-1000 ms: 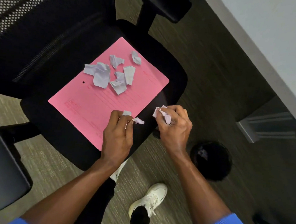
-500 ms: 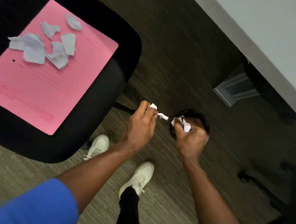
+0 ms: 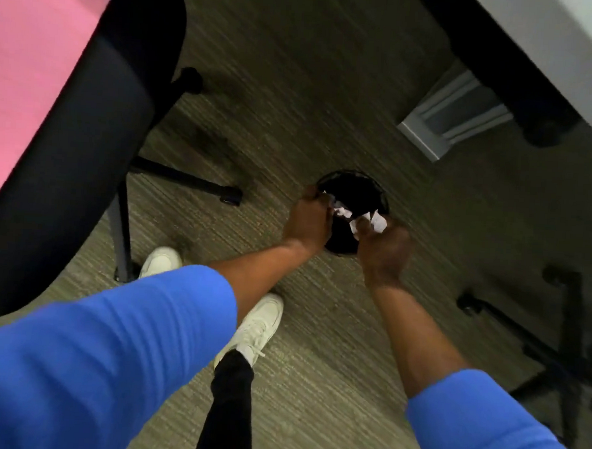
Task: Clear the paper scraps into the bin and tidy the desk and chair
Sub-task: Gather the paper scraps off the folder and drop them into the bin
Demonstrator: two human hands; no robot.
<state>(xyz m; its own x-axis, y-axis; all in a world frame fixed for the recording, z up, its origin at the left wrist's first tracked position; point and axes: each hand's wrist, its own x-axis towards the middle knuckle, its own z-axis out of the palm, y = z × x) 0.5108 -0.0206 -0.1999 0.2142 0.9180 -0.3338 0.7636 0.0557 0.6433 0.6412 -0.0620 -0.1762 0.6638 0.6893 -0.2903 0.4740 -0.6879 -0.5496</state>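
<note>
A round black bin (image 3: 354, 189) stands on the carpet. Both hands hover right over its mouth. My left hand (image 3: 308, 221) pinches a small white paper scrap (image 3: 341, 211) at its fingertips. My right hand (image 3: 384, 249) is closed around crumpled white paper scraps (image 3: 377, 221) that stick out above the fingers. At the far left, a pink folder (image 3: 32, 66) lies on the black chair seat (image 3: 96, 138); the loose scraps on it are out of frame.
The chair's black legs and a caster (image 3: 231, 197) spread over the carpet left of the bin. A grey desk foot (image 3: 451, 119) and the white desk edge (image 3: 571, 43) sit at the upper right. Another chair base (image 3: 563, 341) lies at the right. My white shoes (image 3: 258, 325) are below.
Both hands carried their scraps from the chair seat rightward and down to the bin's mouth. The view swung right, so the chair and folder slid to the left edge.
</note>
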